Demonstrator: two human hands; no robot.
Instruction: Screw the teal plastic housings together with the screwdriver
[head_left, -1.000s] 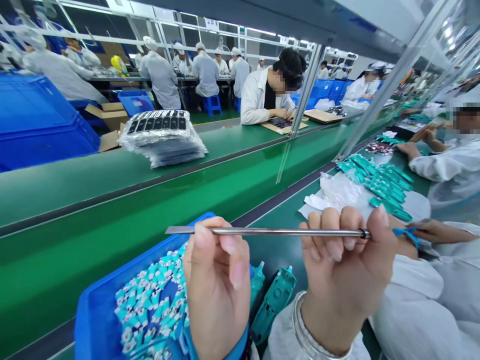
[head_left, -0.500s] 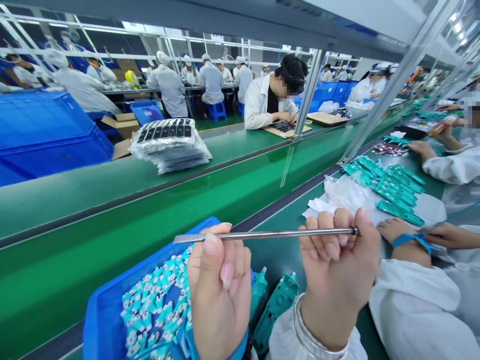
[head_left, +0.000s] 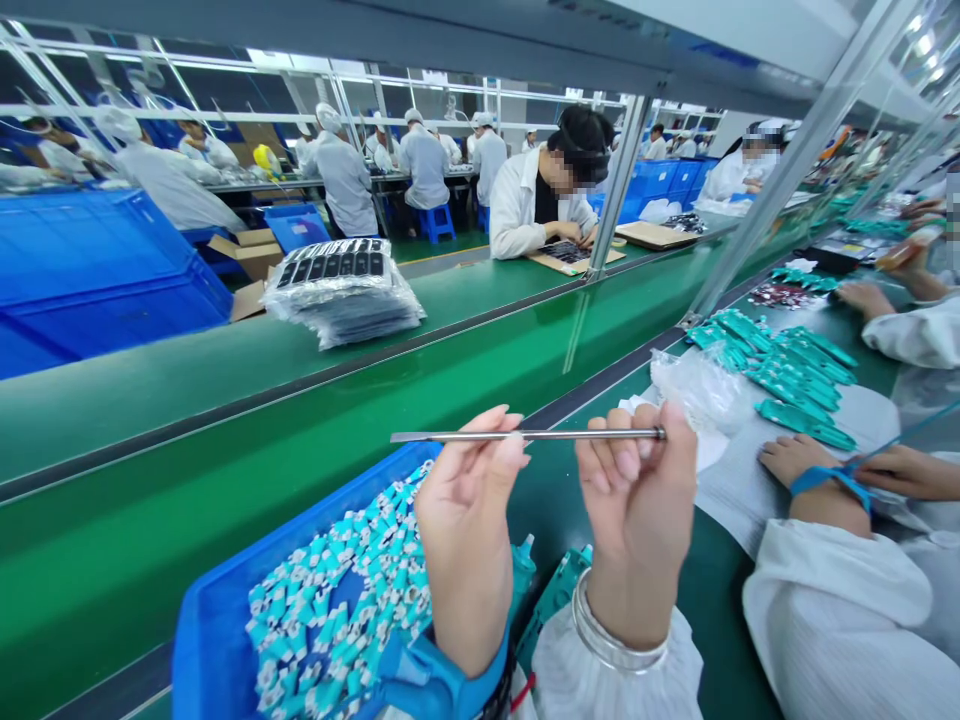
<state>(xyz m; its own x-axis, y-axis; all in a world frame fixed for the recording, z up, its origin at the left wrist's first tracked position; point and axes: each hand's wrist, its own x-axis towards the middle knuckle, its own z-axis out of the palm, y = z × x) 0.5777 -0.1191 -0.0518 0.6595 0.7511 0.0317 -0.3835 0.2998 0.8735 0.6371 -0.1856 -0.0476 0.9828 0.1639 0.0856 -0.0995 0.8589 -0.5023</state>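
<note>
A slim metal rod (head_left: 566,435) lies level across both hands, with a flattened tip at its left end and a dark collar at its right end. My left hand (head_left: 469,540), with a blue band at the wrist, pinches it between thumb and fingers a little in from the flat tip. Curled fingers and thumb of my right hand (head_left: 645,525) grip the collared end. Below my left hand, a blue bin (head_left: 206,640) holds many small teal-and-white parts (head_left: 322,600). Teal plastic housings (head_left: 559,590) lie on the bench behind my wrists, partly hidden.
At right, another person's hand with a blue wrist band (head_left: 810,470) rests near a pile of teal housings (head_left: 795,375) and clear plastic wrap (head_left: 694,385). A metal post (head_left: 780,180) rises from the bench edge. Across the green channel (head_left: 300,440) sits a stack of bagged black panels (head_left: 341,290).
Both hands have moved up and away from me with the rod. My right hand has shifted left, closer to my left hand, which has turned and moved right.
</note>
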